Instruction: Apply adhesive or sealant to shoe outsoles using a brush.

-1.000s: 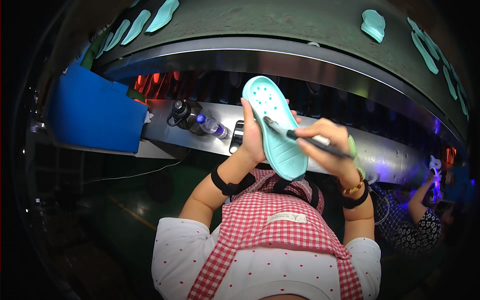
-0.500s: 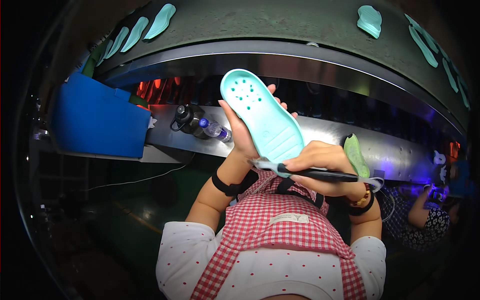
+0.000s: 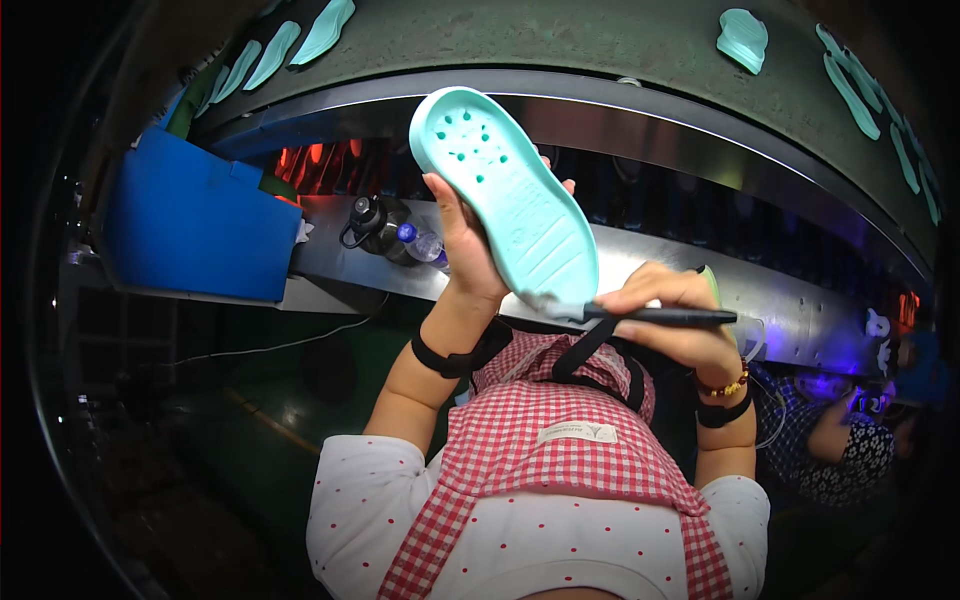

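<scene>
A mint-green shoe sole is tilted up in front of me, its inner side with several small holes and ridges showing. My left hand is closed around it from the left and beneath, the thumb along its edge and some fingertips showing at the far side. A black-handled brush is pinched in my right hand. The brush's pale, wet-looking tip touches or lies right at the sole's near end; I cannot tell which. Behind my right hand a light-green sole shows in part on the metal shelf.
A dark belt across the back carries several mint soles. A metal shelf runs below it, with a black bottle and a clear bottle. To the left is a blue box; another person is at the right.
My left hand has moved the sole up and slightly left. The right hand with the brush has shifted slightly right and up, now covering most of the light-green sole.
</scene>
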Available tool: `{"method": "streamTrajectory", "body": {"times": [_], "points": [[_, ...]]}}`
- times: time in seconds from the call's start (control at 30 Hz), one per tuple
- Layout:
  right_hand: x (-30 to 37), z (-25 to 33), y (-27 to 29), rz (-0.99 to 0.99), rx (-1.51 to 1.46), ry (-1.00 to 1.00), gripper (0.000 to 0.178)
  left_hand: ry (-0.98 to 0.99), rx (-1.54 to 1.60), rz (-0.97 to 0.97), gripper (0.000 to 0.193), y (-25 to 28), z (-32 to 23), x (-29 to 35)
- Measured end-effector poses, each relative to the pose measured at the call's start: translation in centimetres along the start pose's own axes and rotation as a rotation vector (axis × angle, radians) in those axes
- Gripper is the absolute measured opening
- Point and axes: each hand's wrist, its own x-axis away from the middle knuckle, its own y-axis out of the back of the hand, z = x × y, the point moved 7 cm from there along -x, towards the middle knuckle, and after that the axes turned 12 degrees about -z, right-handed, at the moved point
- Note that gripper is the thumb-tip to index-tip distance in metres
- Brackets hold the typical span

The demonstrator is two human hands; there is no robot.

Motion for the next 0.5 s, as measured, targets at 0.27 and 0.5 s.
{"method": "streamTrajectory", "body": {"times": [0.27,0.5], "points": [[-0.2,-3.0,-0.4,-0.275,-0.790,-0.359,0.018,0.075,-0.096,-0.111,0.078,-0.6,-0.2,0.9],[0.7,-1.1,-1.1,-0.172,-0.319,-0.216,0.018,0.190,0.082,-0.122,0.063,-0.4,2.5,3.1]]}}
